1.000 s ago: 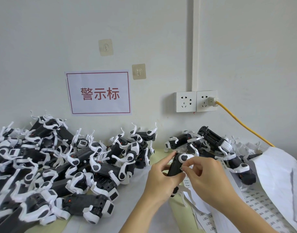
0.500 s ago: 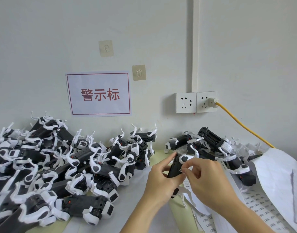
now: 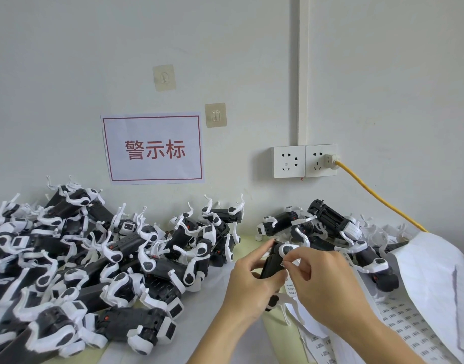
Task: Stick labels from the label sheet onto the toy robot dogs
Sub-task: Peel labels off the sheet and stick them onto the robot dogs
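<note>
Toy robot dog, black with white legs: held above the desk, gripped by the left hand. Right hand: fingertips pinching a small label against the dog's body. Label sheet: lying at right under the forearm. Heaped dogs: at left.

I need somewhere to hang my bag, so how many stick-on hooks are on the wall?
2. One hook sits high above the red-bordered sign; the other hook is lower, just right of the sign's top corner. None look hidden.
</note>
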Motion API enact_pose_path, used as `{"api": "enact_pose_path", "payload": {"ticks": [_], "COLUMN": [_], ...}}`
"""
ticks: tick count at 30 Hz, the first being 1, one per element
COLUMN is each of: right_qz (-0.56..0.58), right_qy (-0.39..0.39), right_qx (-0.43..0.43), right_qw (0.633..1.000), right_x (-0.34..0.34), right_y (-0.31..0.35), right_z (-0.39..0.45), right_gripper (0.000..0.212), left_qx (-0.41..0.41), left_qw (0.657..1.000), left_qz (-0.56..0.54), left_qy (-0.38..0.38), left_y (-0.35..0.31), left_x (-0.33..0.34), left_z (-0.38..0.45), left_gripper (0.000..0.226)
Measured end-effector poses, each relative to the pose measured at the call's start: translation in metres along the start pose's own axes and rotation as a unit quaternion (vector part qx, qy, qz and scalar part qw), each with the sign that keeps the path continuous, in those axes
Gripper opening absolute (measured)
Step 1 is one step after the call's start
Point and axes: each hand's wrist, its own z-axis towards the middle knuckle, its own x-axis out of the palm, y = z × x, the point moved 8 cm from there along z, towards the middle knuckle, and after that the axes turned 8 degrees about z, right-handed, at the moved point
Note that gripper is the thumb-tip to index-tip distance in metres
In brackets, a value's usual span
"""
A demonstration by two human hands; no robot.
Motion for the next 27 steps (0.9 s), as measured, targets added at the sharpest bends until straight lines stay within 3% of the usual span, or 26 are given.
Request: {"api": "enact_pose_path", "payload": {"ticks": [13,27], "right_qz": [0.022,0.000], "right_qy": [0.012,0.011], "right_qx": [0.002,0.004], "right_qw": [1.000,1.000], "right_x": [0.0045,0.0011], "right_y": [-0.0053,-0.0011], "right_z": [0.0002,-0.0001], "right_gripper": [0.028,0.014], "left_qx": [0.012,0.012], "left_qw": [1.000,1.000], "left_qz": [0.011,-0.003], "left_qy": [0.001,-0.004], "left_y": [-0.0022,-0.0061], "left_x": [-0.0003,-0.0014], "left_z": [-0.0012,-0.0025], "left_gripper": [0.069,0.053]}}
